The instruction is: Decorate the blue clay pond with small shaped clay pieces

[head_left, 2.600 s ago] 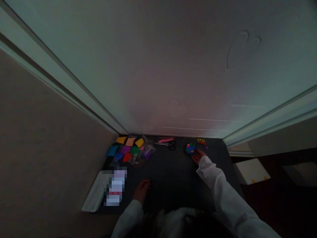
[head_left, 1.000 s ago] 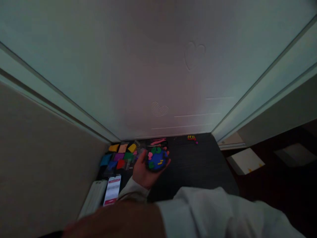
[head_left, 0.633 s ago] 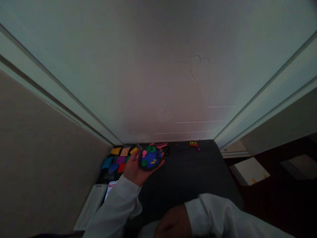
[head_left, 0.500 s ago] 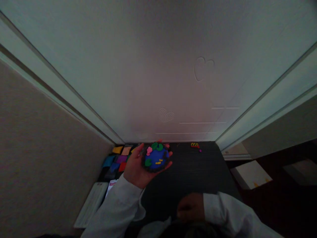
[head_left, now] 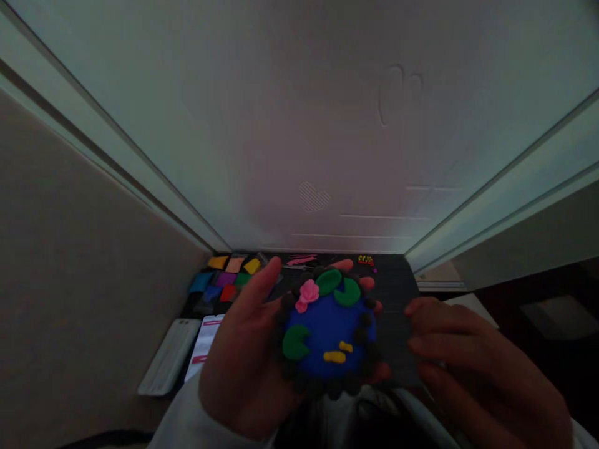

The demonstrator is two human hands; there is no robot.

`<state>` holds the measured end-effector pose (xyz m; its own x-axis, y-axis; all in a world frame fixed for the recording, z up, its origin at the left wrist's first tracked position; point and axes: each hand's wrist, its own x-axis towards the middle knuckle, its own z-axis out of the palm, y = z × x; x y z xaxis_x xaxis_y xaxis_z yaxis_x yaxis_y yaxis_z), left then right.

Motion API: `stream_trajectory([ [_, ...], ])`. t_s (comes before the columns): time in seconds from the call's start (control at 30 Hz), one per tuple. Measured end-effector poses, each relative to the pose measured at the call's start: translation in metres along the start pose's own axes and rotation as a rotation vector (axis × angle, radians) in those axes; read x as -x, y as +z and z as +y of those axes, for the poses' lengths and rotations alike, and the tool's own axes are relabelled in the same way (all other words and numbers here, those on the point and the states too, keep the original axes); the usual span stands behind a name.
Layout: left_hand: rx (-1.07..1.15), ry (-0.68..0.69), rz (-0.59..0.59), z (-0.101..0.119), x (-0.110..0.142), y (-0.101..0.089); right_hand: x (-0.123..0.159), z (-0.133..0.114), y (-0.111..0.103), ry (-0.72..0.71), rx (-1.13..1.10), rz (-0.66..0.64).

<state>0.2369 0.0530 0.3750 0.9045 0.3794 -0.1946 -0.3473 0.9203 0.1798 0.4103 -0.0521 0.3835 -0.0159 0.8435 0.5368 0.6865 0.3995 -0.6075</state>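
Observation:
My left hand (head_left: 248, 349) lies palm up under a round clay pond model (head_left: 322, 337), its thumb and fingers around the edge. The model has a blue surface, green lily pads (head_left: 296, 342), a pink flower (head_left: 309, 292) and two small yellow fish-like shapes (head_left: 335, 357). Dark clay lumps ring its border. To the right of the model, apart from it, hovers my right hand (head_left: 482, 362). Its fingers are bent and slightly apart, and I see nothing between them.
Packs of coloured clay (head_left: 226, 280) lie at the back left of the dark table (head_left: 397, 324). A phone (head_left: 203, 343) and a pale flat case (head_left: 169, 357) are on the left. Pink strips (head_left: 302, 260) and small yellow-and-red pieces (head_left: 365, 259) lie near the white wall (head_left: 281, 125).
My left hand has brought the pond model closer to the camera, so it looks larger. My right hand has risen from near my lap to the model's right side.

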Motion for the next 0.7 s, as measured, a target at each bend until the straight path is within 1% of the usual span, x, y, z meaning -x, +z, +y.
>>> stream_trajectory([
  [0.07, 0.006, 0.004, -0.012, -0.003, 0.004, -0.001, -0.003, 0.001, 0.0, 0.015, -0.003, -0.012],
  [0.13, -0.005, -0.002, -0.008, -0.004, 0.007, -0.001, -0.006, 0.003, -0.001, 0.013, 0.015, -0.053],
  [0.23, -0.011, -0.011, -0.022, -0.004, 0.011, -0.002, -0.011, 0.003, -0.005, -0.05, 0.067, -0.15],
  [0.3, 0.003, -0.023, -0.037, -0.004, 0.013, -0.002, -0.013, 0.003, -0.006, -0.073, 0.102, -0.189],
  [0.47, 0.041, -0.052, -0.101, -0.005, 0.016, -0.005, -0.011, 0.005, -0.007, -0.055, 0.145, -0.186],
  [0.53, 0.036, -0.061, -0.092, -0.006, 0.016, -0.006, -0.009, 0.008, -0.006, -0.036, 0.126, -0.183],
  [0.7, 0.053, -0.096, -0.09, -0.01, 0.014, -0.008, -0.008, 0.014, -0.001, -0.044, 0.092, -0.188],
])
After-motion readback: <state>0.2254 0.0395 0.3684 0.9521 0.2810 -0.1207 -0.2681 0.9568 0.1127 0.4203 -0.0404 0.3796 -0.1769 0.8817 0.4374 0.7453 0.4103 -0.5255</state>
